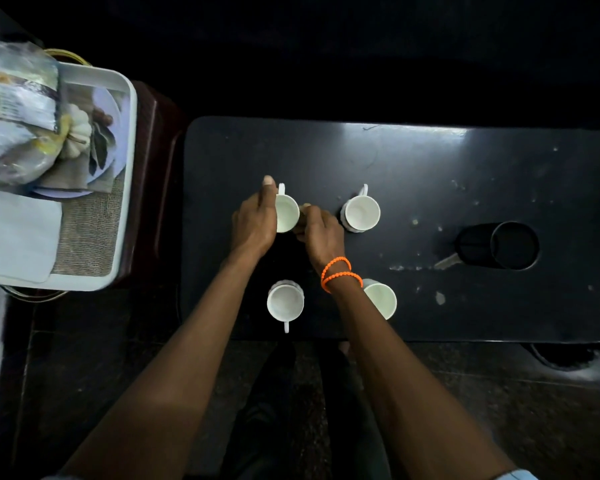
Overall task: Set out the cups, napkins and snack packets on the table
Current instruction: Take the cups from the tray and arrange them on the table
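Observation:
Several white cups stand on the black table. Both my hands hold the far left cup: my left hand wraps its left side, my right hand grips its right side. Another cup stands to the right of it. A near left cup has its handle toward me. The near right cup is partly hidden by my right wrist. Snack packets and a white napkin lie on the tray at left.
A black cylindrical holder lies on the table's right side with a key-like metal piece beside it. The tray rests on a dark red stool left of the table. My legs and dark floor show below.

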`<move>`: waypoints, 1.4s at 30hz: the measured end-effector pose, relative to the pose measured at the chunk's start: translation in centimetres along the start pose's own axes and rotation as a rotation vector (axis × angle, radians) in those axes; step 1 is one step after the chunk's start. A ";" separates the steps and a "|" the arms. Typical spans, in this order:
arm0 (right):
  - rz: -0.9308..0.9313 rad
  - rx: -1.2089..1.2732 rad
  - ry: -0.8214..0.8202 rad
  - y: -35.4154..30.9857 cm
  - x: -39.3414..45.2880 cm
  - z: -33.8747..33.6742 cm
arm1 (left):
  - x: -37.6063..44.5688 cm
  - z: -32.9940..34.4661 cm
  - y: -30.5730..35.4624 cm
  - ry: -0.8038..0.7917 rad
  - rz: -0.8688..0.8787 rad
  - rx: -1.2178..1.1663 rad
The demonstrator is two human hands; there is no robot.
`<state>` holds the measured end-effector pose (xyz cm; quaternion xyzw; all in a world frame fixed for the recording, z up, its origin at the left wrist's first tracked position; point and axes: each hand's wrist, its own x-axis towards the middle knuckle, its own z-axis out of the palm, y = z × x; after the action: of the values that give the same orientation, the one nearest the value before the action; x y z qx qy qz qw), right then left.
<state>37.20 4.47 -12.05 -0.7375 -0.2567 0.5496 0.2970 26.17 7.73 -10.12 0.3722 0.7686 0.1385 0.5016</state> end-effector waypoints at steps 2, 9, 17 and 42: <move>-0.010 -0.022 -0.005 -0.2 0.2 -0.1 | 0.3 -0.1 0.0 -0.008 0.012 0.002; -0.188 -0.129 0.113 0.2 -0.8 -2.6 | -1.3 0.6 -2.3 0.128 0.125 0.011; -0.196 -0.732 0.442 5.6 -6.4 -9.5 | -10.1 2.9 -7.6 0.059 0.155 0.296; -0.252 -0.907 0.433 8.0 -8.9 -9.2 | -12.1 3.1 -9.4 0.182 0.198 0.378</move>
<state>44.16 -8.78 -9.96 -0.8522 -0.4888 0.1777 0.0576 27.44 -7.84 -8.95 0.5190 0.7826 0.0734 0.3357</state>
